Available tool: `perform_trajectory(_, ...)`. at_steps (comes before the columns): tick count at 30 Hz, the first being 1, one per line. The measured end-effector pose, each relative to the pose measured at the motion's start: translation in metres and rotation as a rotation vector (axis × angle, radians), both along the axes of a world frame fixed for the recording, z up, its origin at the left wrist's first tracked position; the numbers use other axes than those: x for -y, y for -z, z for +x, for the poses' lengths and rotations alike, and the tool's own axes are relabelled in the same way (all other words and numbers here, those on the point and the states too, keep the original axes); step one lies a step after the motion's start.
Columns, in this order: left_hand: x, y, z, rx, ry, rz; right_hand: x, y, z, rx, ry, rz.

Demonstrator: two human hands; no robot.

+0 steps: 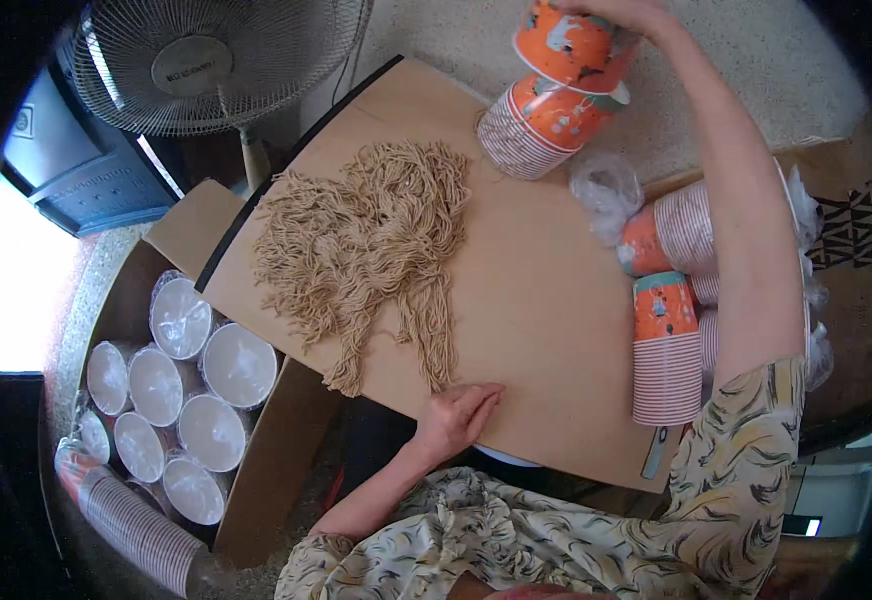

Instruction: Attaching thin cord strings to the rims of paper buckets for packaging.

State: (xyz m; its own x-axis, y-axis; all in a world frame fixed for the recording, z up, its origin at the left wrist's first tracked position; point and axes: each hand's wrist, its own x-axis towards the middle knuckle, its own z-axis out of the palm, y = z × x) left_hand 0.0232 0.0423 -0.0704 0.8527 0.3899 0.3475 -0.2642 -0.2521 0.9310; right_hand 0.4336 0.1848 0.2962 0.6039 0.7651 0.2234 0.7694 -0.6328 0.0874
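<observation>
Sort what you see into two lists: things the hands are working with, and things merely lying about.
In hand:
right hand lifting an orange paper cup off a cup stack
left hand resting on the cardboard sheet
pile of noodles on the sheet

Lying about:
fan
box of filled cups
side stacks
plastic wrap

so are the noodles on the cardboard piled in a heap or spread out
Spread out: the noodles lie in loose strands across the cardboard sheet, with bare board between some clumps. The left hand rests at the board's near edge.
</observation>
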Motion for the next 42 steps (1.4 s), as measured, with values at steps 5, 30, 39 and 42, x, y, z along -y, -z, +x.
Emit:
perform_trajectory(5, 0.0, 0.001, -0.001, -0.014, 0.019, 0.134, 0.049, 0.009, 0.047, -0.25, -0.003, 0.114)
perform_trajectory(30, 0.014, 0.001, 0.011, -0.025, 0.071, 0.223, 0.119, 0.178, -0.043, 0.428, -0.072, 0.527)
perform_trajectory(39, 0.043, -0.008, 0.013, -0.171, 0.067, -0.08, 0.406, 0.291, -0.313, -0.747, 0.087, 0.822)
perform_trajectory(42, 0.086, -0.051, 0.034, -0.212, 0.115, 0.119, 0.505, 0.319, -0.316, -0.537, 0.584, 1.417)
